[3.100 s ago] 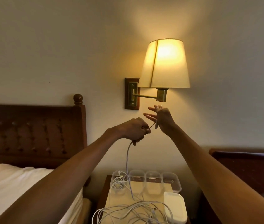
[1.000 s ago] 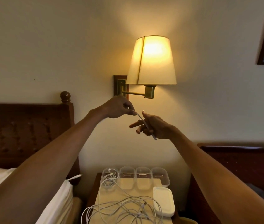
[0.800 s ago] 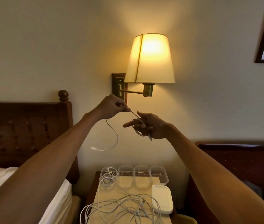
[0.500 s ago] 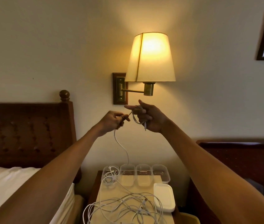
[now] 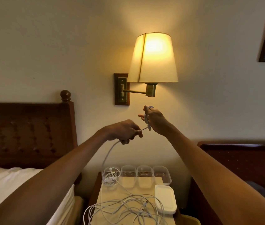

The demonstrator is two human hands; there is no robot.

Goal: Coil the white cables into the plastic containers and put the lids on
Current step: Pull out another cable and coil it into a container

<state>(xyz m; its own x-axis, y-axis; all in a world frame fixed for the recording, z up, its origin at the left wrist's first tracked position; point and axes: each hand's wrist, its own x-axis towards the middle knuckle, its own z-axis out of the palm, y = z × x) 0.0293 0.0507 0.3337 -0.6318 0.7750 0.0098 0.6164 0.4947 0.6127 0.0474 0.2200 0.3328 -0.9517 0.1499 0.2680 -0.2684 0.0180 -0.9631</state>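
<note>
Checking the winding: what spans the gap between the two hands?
Head view: a short stretch of white cable, pinched by the left hand and looped on the right hand.

Smooth plastic, polished wood and dull brass in warm lamplight.

The thin white cable [image 5: 146, 120], pinched in the left hand [image 5: 122, 130] and looped round the right hand [image 5: 154, 119], has a smooth plastic sheath with a faint sheen. Above the right hand, the cream tapered lampshade [image 5: 153, 59] looks like matt cloth or paper. It sits on a dull brass metal arm [image 5: 134, 91] fixed to a glossy dark wooden wall plate [image 5: 122, 102]. Well below both hands, the clear plastic containers [image 5: 128, 170] are glossy and the white rounded plastic lids [image 5: 165, 198] are matt. Left of the left hand, the dark wooden headboard [image 5: 23, 127] shines, and under it lies matt white bed linen [image 5: 6, 184].
</note>
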